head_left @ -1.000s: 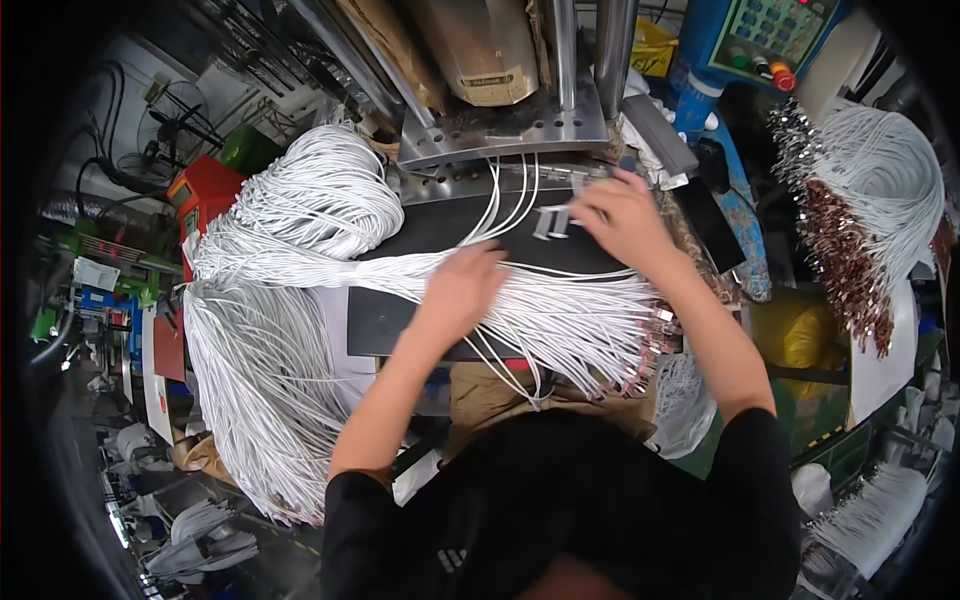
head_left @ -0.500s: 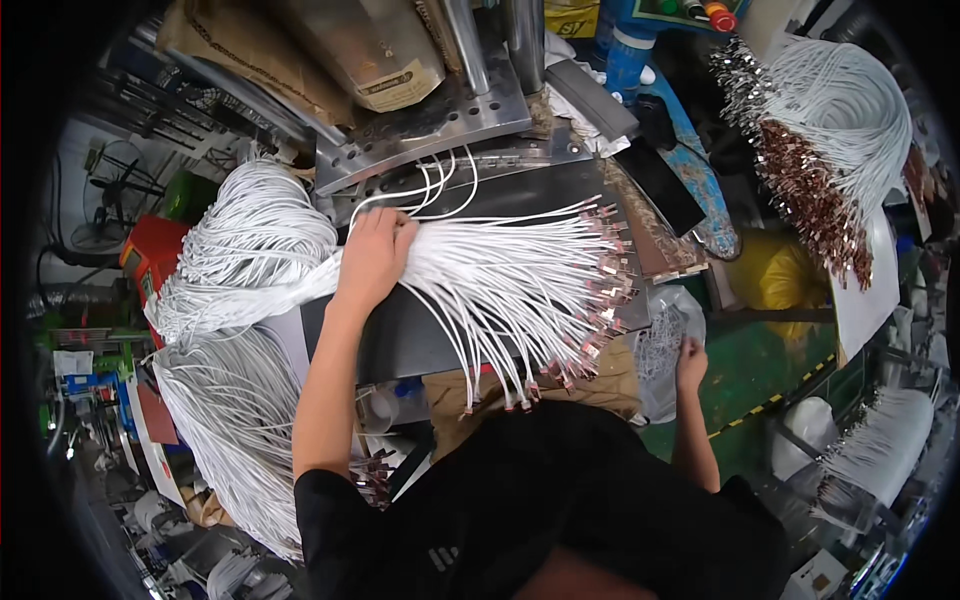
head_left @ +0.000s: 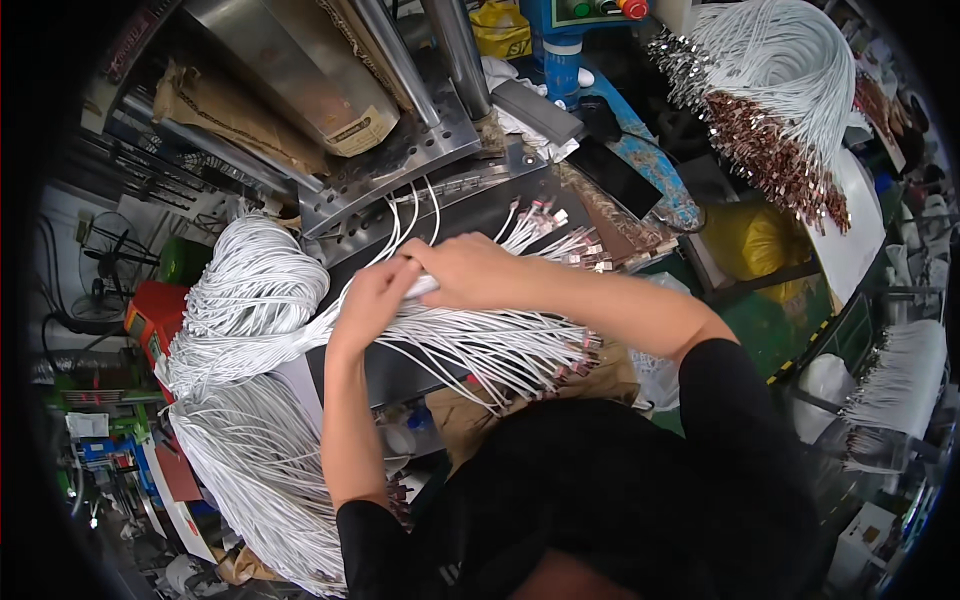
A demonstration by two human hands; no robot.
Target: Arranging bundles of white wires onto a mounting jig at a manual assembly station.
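Note:
A thick bundle of white cables (head_left: pixel 470 330) lies across the dark work surface, its metal-tipped plugs (head_left: pixel 575 360) fanned out to the right. My left hand (head_left: pixel 375 300) is closed around the bundle. Against it, my right hand (head_left: pixel 462 270) is also closed on the bundle, its forearm crossing over the plug ends. Part of the fingers of both hands is hidden. Leftward the cables run into a large coiled heap (head_left: pixel 255 285). Several single white cables (head_left: pixel 415 215) loop behind my hands toward the metal plate.
Behind stands a press with a perforated steel plate (head_left: pixel 400 170) and upright posts. A black phone (head_left: pixel 615 178) rests at the back right. Another cable bundle (head_left: pixel 780 100) hangs on the right. More white cables (head_left: pixel 255 465) drape at the left. A plastic bag (head_left: pixel 655 375) sits under my right arm.
My right hand has come up from beside the plastic bag at the right and closed on the cable bundle next to my left hand. The whole view has shifted slightly.

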